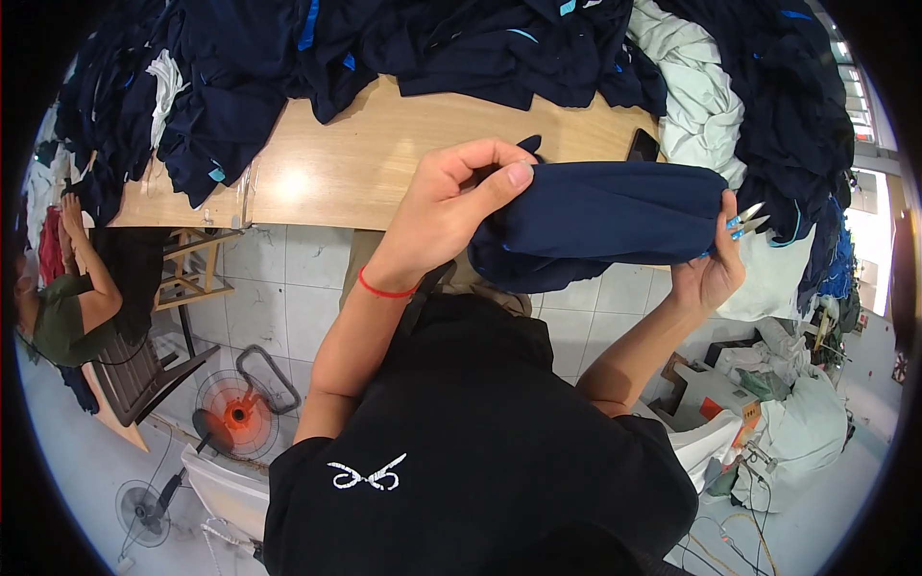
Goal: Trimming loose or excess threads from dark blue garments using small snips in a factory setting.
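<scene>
A dark navy piece of cloth (615,206), looking like part of a garment, is stretched between my hands above the near edge of the table. Its left end is pinched between thumb and fingers of my left hand (451,202). At the right end, my right hand (709,269) holds the cloth edge. Tucked in the fingers of that same hand are small thread snips (747,222), blue at the grip, with two pointed metal blades sticking out to the right. More of the cloth hangs folded below the stretched part.
Navy garments (461,53) are heaped along the far side of the wooden table (336,163). Pale cloth (696,86) and a phone (643,146) lie at right. On the left are a fan (237,415), a chair (144,370) and another person (72,307). Fabric bundles (797,432) sit lower right.
</scene>
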The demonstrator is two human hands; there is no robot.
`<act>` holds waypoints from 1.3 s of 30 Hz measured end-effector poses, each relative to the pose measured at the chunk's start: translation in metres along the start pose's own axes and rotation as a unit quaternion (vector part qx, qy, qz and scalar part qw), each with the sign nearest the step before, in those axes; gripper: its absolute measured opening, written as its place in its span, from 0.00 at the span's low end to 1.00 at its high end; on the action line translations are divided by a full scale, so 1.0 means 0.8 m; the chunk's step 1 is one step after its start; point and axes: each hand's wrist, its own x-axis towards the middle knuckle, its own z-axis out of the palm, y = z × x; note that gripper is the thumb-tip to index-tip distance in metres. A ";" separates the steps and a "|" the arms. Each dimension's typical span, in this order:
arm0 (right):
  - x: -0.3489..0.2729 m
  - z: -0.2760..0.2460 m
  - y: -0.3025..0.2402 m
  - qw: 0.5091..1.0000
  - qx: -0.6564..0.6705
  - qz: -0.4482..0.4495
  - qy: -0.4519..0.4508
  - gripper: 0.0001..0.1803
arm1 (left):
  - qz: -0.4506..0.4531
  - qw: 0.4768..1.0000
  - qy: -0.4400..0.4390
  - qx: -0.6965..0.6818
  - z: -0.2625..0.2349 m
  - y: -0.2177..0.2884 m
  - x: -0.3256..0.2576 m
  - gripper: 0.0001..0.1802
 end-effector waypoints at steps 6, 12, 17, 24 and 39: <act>0.034 0.121 0.054 0.926 -0.148 -0.068 0.340 0.20 | 0.047 0.997 0.041 0.040 -0.015 0.017 -0.004 0.09; 0.046 -0.001 0.122 0.852 -0.518 -0.008 0.080 0.17 | 0.175 0.857 0.370 0.315 -0.145 -0.106 0.039 0.15; -0.015 -0.079 0.147 0.812 -0.558 0.143 0.094 0.17 | 0.021 0.891 0.286 0.353 -0.133 -0.130 -0.066 0.16; -0.030 -0.081 0.184 0.721 -0.675 0.155 0.031 0.18 | 0.008 0.840 0.007 0.543 -0.054 -0.187 -0.090 0.21; 0.019 0.087 0.124 0.951 -0.210 -0.015 0.228 0.07 | 0.122 0.886 0.295 0.336 -0.128 -0.043 -0.028 0.12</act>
